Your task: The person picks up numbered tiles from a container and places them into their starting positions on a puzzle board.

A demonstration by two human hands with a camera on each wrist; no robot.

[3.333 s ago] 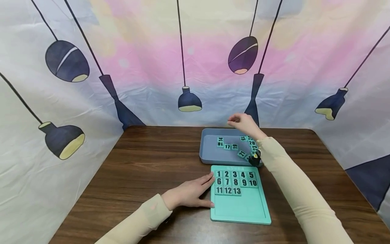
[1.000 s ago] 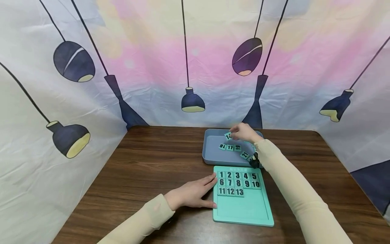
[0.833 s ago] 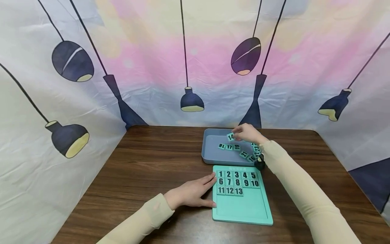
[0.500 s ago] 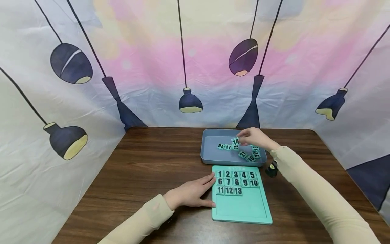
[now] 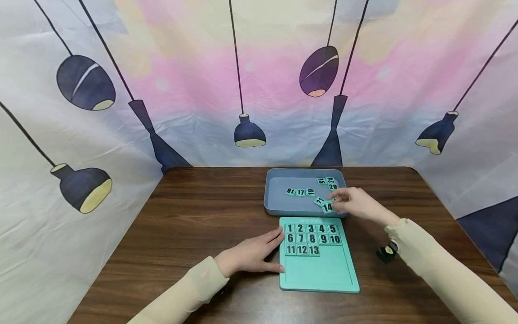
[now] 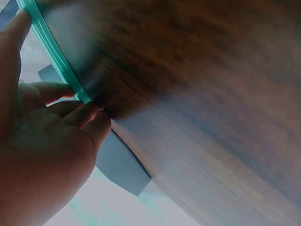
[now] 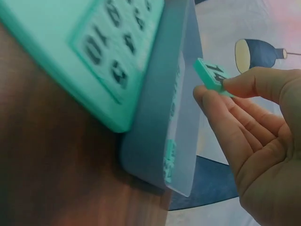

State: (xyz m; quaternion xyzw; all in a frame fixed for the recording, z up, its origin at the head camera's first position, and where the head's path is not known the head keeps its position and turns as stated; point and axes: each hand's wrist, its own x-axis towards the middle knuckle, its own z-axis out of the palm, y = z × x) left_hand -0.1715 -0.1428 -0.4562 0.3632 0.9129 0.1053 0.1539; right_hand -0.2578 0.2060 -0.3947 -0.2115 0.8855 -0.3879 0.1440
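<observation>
My right hand (image 5: 356, 204) pinches the number 14 tile (image 5: 327, 207) between thumb and fingers, over the front right of the blue-grey tray (image 5: 279, 209). In the right wrist view the tile (image 7: 212, 75) is tilted, its number side up against the thumb. My left hand (image 5: 251, 254) has its fingers stretched out, their tips against the left edge of the turquoise number board (image 5: 319, 274). The left wrist view shows the thumb and fingers along the board's edge (image 6: 56, 56). Tiles 1 to 13 sit in order in the board's upper rows.
Inside the tray lie loose tiles: 18, 17 and the 19 tile (image 5: 310, 192) towards the middle, and others such as the 20 tile (image 5: 332, 186) at the right. The tray stands right behind the board on the brown wooden table (image 5: 202, 211). A patterned cloth (image 5: 202, 112) hangs behind.
The right hand has picked up tile 14 from the tray's left part and carried it right and towards the board. The left hand has stayed at the board's edge.
</observation>
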